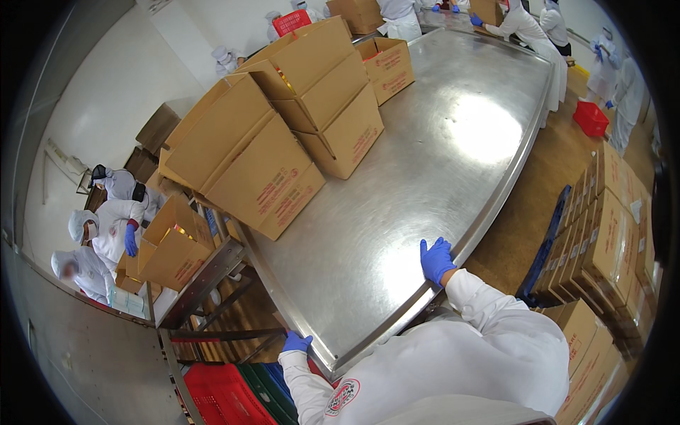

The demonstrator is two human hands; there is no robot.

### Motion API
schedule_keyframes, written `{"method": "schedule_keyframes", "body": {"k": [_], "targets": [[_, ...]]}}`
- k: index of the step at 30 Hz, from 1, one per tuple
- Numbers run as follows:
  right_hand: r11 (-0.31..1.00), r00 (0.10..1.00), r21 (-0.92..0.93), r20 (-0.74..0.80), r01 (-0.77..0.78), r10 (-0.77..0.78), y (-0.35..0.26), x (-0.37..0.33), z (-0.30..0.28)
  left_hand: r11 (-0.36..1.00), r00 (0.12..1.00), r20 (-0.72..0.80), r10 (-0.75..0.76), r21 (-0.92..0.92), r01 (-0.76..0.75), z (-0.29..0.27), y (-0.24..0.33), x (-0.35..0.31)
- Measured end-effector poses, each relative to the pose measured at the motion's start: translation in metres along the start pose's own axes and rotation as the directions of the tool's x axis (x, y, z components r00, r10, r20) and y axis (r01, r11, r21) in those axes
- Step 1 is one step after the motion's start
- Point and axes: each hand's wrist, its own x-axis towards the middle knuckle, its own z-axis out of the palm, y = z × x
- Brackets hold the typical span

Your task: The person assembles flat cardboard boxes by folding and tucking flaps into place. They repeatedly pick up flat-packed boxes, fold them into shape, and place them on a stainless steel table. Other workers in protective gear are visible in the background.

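Both my hands wear blue gloves and are at the raised rim of a large steel table (397, 227). My left hand (297, 342) is at the near left corner, its fingers closed over the rim. Farther along the right side, my right hand (437, 261) rests on the edge with its fingers spread onto the metal. Neither hand holds a box. Along the table's left side stand open cardboard boxes: a near one (265, 184), a taller one (343, 131) behind it and a smaller one (389, 71) farther back.
Sealed cartons (598, 241) are stacked on a blue pallet (544, 244) to the right. Red crates (223, 397) lie below the left corner. Workers in white stand at the left and far end, and a box (177, 241) sits on the left conveyor. A red tub (591, 119) is on the floor.
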Motion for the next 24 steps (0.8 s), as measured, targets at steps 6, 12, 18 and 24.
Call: {"method": "schedule_keyframes", "body": {"k": [6, 12, 18, 24], "targets": [[1.0, 1.0, 0.008, 0.026, 0.001, -0.001, 0.001, -0.001, -0.003, 0.999, 0.998, -0.04, 0.041, 0.024, -0.04, 0.005, -0.003, 0.002], [1.0, 0.999, 0.022, 0.052, -0.008, 0.006, 0.003, -0.003, -0.009, 1.0, 0.999, -0.027, 0.02, 0.015, -0.02, 0.007, -0.003, 0.004], [1.0, 0.997, 0.018, 0.077, 0.001, -0.003, 0.003, -0.001, -0.011, 0.991, 0.992, -0.087, 0.095, 0.106, -0.085, -0.002, 0.021, -0.024], [1.0, 0.995, -0.003, 0.1, 0.009, -0.008, 0.004, 0.0, -0.012, 0.988, 0.994, -0.086, 0.07, 0.141, -0.057, -0.01, 0.04, -0.042]]}}
